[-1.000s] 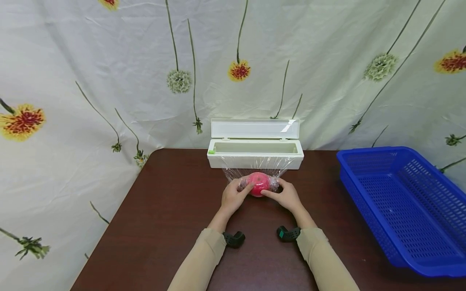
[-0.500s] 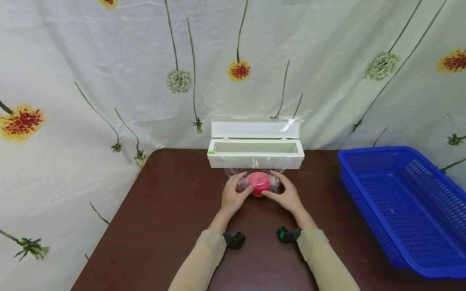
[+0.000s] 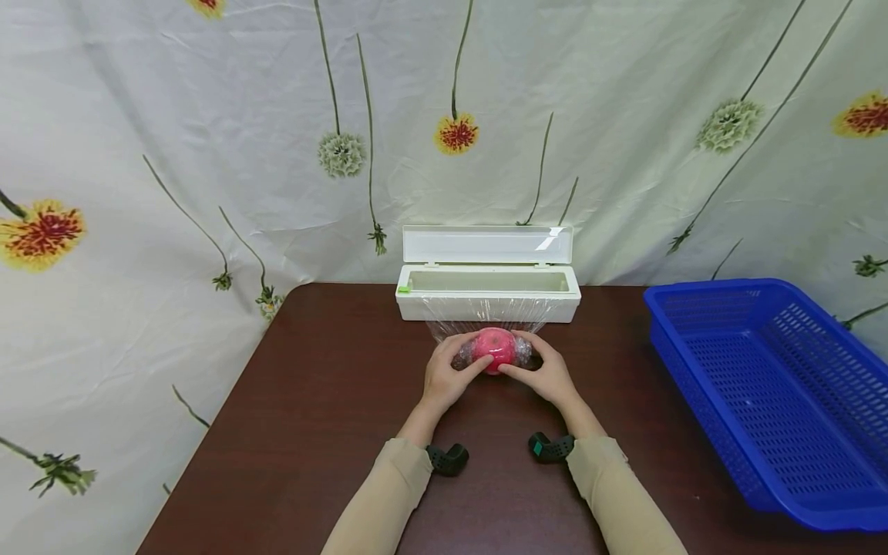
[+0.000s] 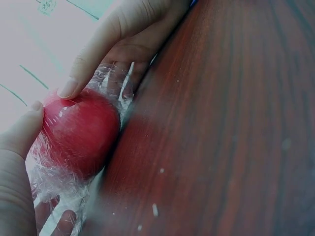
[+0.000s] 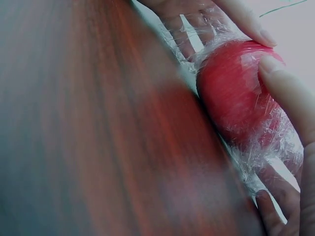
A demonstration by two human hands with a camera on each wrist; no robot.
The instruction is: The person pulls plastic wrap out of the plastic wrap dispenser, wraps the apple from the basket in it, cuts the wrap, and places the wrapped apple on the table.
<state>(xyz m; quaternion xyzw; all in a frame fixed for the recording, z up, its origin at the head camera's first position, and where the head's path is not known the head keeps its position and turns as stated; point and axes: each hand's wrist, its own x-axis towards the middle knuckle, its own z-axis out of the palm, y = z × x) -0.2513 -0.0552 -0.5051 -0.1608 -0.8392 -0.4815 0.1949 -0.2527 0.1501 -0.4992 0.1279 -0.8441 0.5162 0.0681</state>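
Observation:
A red apple (image 3: 495, 345) lies on the table in the middle of the head view. Clear cling film (image 4: 59, 179) covers it and bunches up at both its sides. From the left my left hand (image 3: 444, 378) grips the apple, thumb pressed on the near side and fingers reaching round the bunched film. My right hand (image 3: 553, 378) holds the other side the same way, its thumb (image 5: 283, 81) on the red skin. A sheet of film stretches from the apple to the front of a long white cling film box (image 3: 411, 310), whose lid (image 3: 472, 245) stands raised.
A blue perforated plastic basket (image 3: 752, 470) stands at the right of the dark brown table (image 3: 277, 432). Behind the box hangs a white cloth (image 3: 264, 92) with flower prints. Small white specks (image 4: 155, 210) lie on the wood.
Both hands' fingers lifted a little from the film and then closed in over the apple's sides again. The apple stays at about the same spot, and the box has not moved.

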